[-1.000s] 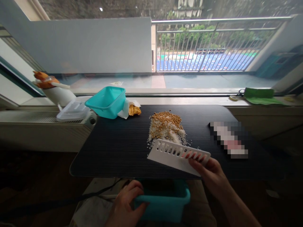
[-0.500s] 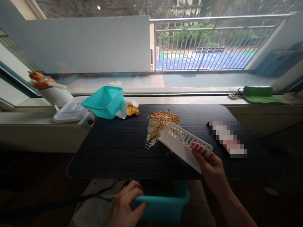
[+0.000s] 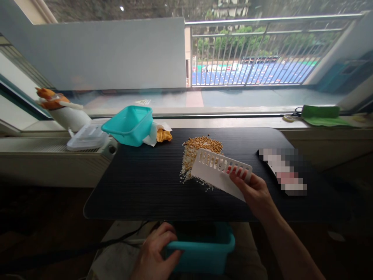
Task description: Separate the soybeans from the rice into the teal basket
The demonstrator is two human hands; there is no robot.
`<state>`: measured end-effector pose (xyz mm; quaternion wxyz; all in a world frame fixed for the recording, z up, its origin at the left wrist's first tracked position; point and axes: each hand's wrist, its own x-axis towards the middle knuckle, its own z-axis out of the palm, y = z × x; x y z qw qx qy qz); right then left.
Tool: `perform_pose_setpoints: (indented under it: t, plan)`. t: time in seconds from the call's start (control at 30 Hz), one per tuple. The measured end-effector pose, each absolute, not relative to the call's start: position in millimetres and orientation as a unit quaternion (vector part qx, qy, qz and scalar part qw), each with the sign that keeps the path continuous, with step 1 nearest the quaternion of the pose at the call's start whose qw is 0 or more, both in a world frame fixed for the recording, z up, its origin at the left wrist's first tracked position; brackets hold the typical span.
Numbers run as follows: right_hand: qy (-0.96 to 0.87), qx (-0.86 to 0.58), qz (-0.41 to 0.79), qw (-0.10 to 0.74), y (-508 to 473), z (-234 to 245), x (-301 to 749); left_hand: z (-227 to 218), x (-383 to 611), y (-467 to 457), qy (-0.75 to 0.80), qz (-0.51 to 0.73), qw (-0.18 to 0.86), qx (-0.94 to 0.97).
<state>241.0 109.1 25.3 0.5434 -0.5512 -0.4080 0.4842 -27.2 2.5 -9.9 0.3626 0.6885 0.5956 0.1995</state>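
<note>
My right hand [image 3: 253, 190] grips one end of a white slotted plastic plate [image 3: 214, 173], thumb on the near face and fingers behind the slots. The plate is tilted over the table, its far end against a heap of yellow beans [image 3: 205, 144] and white grains [image 3: 189, 157], partly covering them. Loose grains lie scattered below the heap. Below the table's front edge, my left hand [image 3: 159, 249] is closed on the rim of a teal plastic bin [image 3: 201, 256] at my lap. The bin's inside is too dark to make out.
A second teal bin [image 3: 128, 128] stands at the table's [image 3: 140, 186] back left, beside a crumpled yellow-and-white wrapper [image 3: 163, 135]. A blurred flat object [image 3: 281, 171] lies at right. Left are a clear lid [image 3: 87, 136] and a white container [image 3: 70, 118]; a green cloth [image 3: 323, 115] lies on the sill.
My right hand has moved the slotted plate left and slightly up, turning it flatter across the heap's front. More loose white grains show below it. My left hand stays on the lower bin's rim.
</note>
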Motion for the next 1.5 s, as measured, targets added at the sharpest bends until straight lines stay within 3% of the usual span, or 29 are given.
perform_pose_setpoints:
  t: [1.17,1.5]
  plan:
    - [-0.431,-0.544,0.502,0.517,99,38,250,-4,-31,2,0.611,0.218,0.348,0.677]
    - [-0.506,-0.473,0.568,0.444,83,33,218,-3,-57,-4,0.646,0.235,0.304,0.660]
